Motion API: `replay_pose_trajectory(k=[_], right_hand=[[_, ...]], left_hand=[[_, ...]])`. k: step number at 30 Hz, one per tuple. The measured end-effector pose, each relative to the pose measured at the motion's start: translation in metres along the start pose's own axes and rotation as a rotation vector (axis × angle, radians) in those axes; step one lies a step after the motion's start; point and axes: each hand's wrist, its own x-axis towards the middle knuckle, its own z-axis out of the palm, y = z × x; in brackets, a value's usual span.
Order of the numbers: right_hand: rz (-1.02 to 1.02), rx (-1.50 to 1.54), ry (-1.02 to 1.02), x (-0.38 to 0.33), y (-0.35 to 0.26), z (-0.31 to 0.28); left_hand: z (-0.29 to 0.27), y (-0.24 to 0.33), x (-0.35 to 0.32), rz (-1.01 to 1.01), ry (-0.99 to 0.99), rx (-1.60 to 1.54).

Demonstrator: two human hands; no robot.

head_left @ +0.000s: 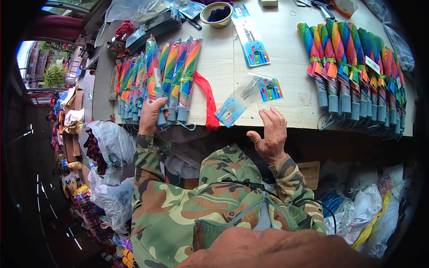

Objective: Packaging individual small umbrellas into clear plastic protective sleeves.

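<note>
My left hand (153,115) is closed around the lower end of a folded rainbow umbrella (153,67), close to its grey handle, at the right side of a row of sleeved umbrellas (130,85). Several more sleeved umbrellas (185,73) lie just right of it. Over the table's front edge, my right hand (271,136) is held with thumb and fingers apart and nothing in it. Just beyond its fingertips lies a flat clear plastic sleeve (239,100) with a blue printed end (271,89). A red ribbon (206,100) lies between the umbrellas and that sleeve.
On the right of the table (286,49) lies a row of rainbow umbrellas (344,67) with grey handles. A stack of printed sleeves (252,42) and a bowl with dark cloth (216,14) sit farther back. Plastic bags (109,147) stand at the left.
</note>
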Motion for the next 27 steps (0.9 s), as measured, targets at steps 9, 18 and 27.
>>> replay_pose_trajectory(k=[9, 18, 27], right_hand=[[0.123, -0.326, -0.005, -0.021, 0.043, -0.045], [0.132, -0.787, 0.163, 0.014, 0.094, -0.072], [0.277, -1.045, -0.091, 0.053, 0.131, -0.058]], left_hand=[[-0.235, -0.050, 0.131, -0.034, 0.690, 1.399], [-0.290, -0.093, 0.188, -0.223, 0.595, 1.503], [-0.015, -0.016, 0.062, 0.677, 0.288, 0.949]])
